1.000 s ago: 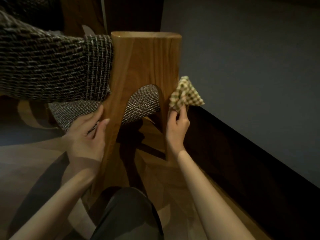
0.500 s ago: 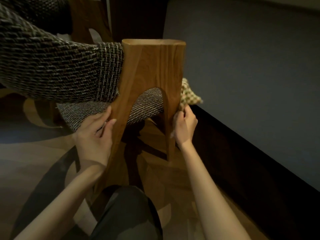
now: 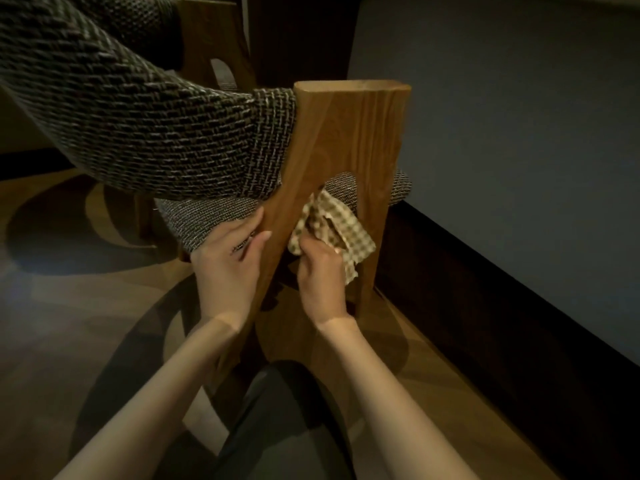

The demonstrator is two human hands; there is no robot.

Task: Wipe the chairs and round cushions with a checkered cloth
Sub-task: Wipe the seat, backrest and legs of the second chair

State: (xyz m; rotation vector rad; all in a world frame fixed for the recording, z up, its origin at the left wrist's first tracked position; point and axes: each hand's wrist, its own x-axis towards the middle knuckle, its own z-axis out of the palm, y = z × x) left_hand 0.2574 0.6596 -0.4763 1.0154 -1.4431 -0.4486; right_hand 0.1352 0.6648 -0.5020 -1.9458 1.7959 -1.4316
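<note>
A wooden chair side panel with an arched cut-out stands right in front of me. Its woven tweed backrest curves off to the left, and the tweed seat cushion shows through the arch. My right hand grips a bunched beige checkered cloth inside the arch, against the inner edge of the left leg. My left hand holds the outer edge of that same leg, fingers extended along the wood.
A grey wall with a dark baseboard runs close on the right. A second wooden chair stands behind. The floor has curved brown and dark bands. My dark-trousered knee is at the bottom.
My right hand has carried the cloth from the outer right side of the right leg to the inside of the arch, by the left leg. My left hand stays on the left leg.
</note>
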